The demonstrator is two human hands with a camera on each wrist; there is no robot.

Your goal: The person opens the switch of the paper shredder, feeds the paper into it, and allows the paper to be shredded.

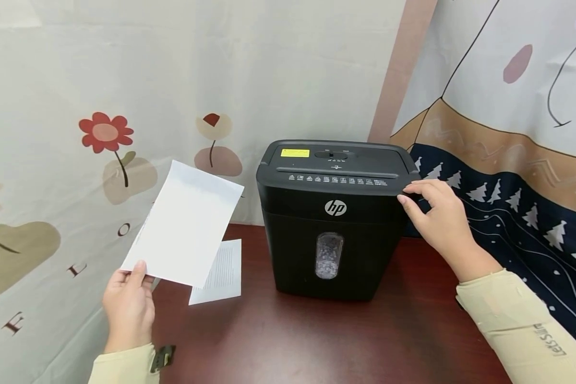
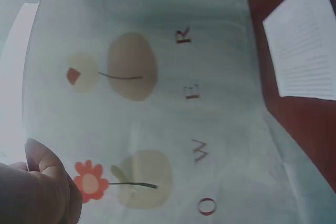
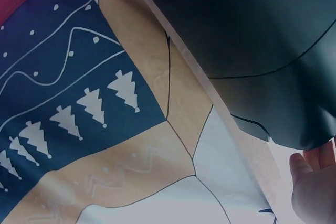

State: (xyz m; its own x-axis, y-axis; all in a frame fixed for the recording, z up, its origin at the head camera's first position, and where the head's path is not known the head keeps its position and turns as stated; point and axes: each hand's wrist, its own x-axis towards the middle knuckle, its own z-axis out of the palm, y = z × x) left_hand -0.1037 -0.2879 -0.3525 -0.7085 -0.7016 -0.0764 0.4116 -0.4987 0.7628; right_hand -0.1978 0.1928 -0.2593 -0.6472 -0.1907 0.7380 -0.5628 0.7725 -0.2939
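A black HP paper shredder (image 1: 336, 250) stands upright on the table, with shredded bits behind its small front window (image 1: 329, 255). My left hand (image 1: 130, 306) pinches a white sheet of paper (image 1: 184, 224) by its lower left corner, thumb on top, and holds it raised left of the shredder. The left wrist view shows that hand (image 2: 50, 182) at the paper's edge. At the shredder's right front corner, my right hand (image 1: 437, 213) touches the lid's edge with relaxed fingertips. In the right wrist view its fingers (image 3: 300, 169) are partly cut off by the frame.
A printed sheet (image 1: 228, 272) lies on the dark red table (image 1: 288, 341), partly covered by the raised paper in the head view. Patterned cloth (image 1: 293, 69) hangs behind the shredder, with a navy tree print (image 1: 499, 208) on the right.
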